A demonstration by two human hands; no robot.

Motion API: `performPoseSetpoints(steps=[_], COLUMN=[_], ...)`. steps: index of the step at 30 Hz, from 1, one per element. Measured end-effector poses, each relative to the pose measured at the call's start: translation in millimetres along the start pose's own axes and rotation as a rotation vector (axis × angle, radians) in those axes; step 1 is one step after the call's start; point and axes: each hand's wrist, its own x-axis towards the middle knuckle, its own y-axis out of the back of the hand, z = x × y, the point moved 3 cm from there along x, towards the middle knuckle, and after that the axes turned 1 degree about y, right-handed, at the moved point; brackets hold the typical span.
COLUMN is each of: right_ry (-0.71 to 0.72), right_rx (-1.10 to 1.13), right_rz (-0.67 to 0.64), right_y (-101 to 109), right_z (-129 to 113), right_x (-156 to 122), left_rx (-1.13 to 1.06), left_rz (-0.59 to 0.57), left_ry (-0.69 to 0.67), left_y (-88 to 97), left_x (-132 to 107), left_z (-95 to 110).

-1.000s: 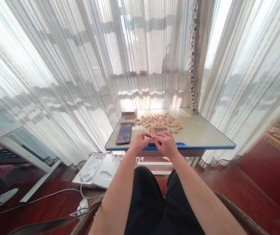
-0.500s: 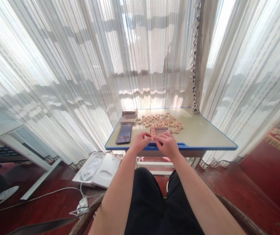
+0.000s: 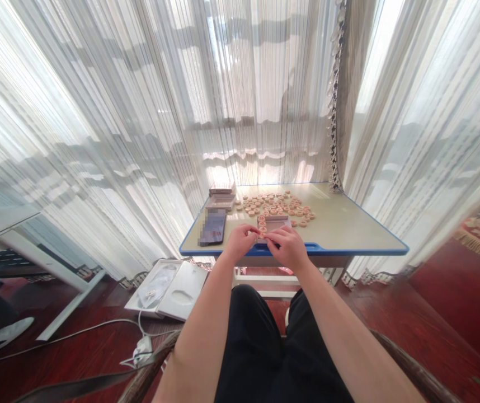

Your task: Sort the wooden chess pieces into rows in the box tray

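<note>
My left hand [image 3: 240, 243] and my right hand [image 3: 289, 247] meet at the near left corner of a shallow open box [image 3: 277, 222]. Their fingertips pinch a round wooden Chinese chess piece [image 3: 262, 235] from both sides; my fingers partly cover it. Along the box's left wall runs a column of chess pieces [image 3: 262, 223] with reddish marks, flat side up. The rest of the box floor that shows is bare. Beyond the box, many loose chess pieces [image 3: 271, 201] lie spread over the table [image 3: 349, 226].
A dark phone or tablet [image 3: 212, 226] lies at the table's left side. Behind it are another shallow tray [image 3: 221, 202] and a box [image 3: 221, 189]. A blue rim [image 3: 361, 252] edges the table. On the floor at left sits an open white box [image 3: 168, 288] with cables.
The view has shifted very slightly. Both hands stay at the same box corner, with only small finger movements around the chess piece.
</note>
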Motion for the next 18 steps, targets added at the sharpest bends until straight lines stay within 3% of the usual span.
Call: performPoseSetpoints(steps=[18], right_ry=[-0.083], right_rx=[-0.042], right_rz=[0.022], right_y=[1.2], right_z=[-1.2], right_x=[-1.8], left_rx=[-0.058], left_rz=[-0.012], left_ry=[0.053], left_y=[-0.7], left_x=[-0.4], left_z=[-3.9])
